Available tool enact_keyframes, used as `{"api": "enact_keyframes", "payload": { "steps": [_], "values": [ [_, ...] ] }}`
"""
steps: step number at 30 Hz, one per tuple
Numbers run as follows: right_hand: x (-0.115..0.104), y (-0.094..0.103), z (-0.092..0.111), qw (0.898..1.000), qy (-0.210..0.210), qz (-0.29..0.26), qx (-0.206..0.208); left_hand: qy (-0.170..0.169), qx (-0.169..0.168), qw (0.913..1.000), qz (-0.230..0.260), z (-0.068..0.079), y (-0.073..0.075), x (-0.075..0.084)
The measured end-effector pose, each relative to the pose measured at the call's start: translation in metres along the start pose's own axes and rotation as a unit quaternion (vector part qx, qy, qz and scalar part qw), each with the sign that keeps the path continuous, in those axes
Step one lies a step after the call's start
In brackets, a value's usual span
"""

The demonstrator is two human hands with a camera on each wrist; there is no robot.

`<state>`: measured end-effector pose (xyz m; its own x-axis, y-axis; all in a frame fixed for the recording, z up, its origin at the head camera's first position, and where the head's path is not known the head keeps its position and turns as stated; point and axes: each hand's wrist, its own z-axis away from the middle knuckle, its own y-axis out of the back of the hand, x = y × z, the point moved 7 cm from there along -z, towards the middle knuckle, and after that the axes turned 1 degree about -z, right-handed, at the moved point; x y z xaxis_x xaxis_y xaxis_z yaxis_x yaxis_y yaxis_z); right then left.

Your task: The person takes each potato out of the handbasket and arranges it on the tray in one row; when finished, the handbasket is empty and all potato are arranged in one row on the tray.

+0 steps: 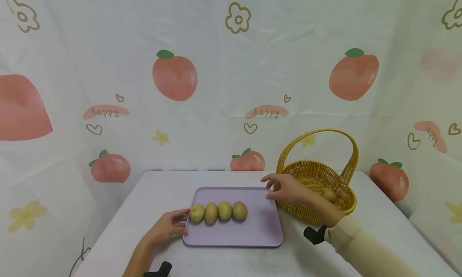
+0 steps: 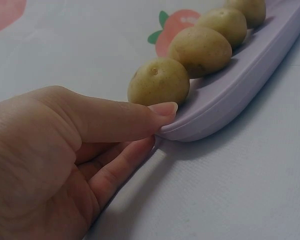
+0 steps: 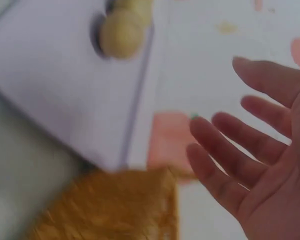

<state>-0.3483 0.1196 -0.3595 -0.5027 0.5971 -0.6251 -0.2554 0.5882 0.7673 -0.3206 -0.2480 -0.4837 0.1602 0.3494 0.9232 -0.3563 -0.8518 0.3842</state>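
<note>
A shallow lilac tray (image 1: 261,229) lies on the white table with several potatoes (image 1: 225,210) in a row across its left half. My left hand (image 1: 167,228) pinches the tray's left edge; in the left wrist view the thumb (image 2: 162,109) lies over the rim beside the nearest potato (image 2: 159,82), with fingers below. My right hand (image 1: 288,188), holding nothing, hovers between the tray's far right corner and the wicker basket (image 1: 306,168). Its fingers are spread and slightly bent in the right wrist view. One potato (image 1: 328,194) sits inside the basket.
The golden basket stands right of the tray, its tall arched handle (image 1: 328,130) rising above my right forearm. A white curtain (image 1: 216,76) printed with fruit and flowers hangs behind the table (image 1: 162,184). Each wrist wears a black device (image 1: 315,235).
</note>
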Motion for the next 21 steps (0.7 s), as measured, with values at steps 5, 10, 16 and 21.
{"api": "enact_keyframes", "payload": {
  "steps": [5,10,16,21],
  "values": [
    [0.013,0.033,0.011,0.999,-0.001,0.012,-0.035,-0.006,0.000,0.9999,-0.015,0.000,0.001,0.000],
    [0.034,0.057,0.019,0.999,-0.010,0.016,-0.046,-0.006,-0.002,0.9998,-0.018,0.000,0.000,0.001],
    [0.067,0.076,0.030,0.997,-0.058,0.011,-0.040,-0.003,-0.002,0.9999,-0.012,0.000,0.000,0.002],
    [0.091,0.080,0.042,0.994,-0.091,-0.008,-0.052,-0.005,-0.002,1.0000,-0.004,0.001,-0.001,0.003]
  ]
}}
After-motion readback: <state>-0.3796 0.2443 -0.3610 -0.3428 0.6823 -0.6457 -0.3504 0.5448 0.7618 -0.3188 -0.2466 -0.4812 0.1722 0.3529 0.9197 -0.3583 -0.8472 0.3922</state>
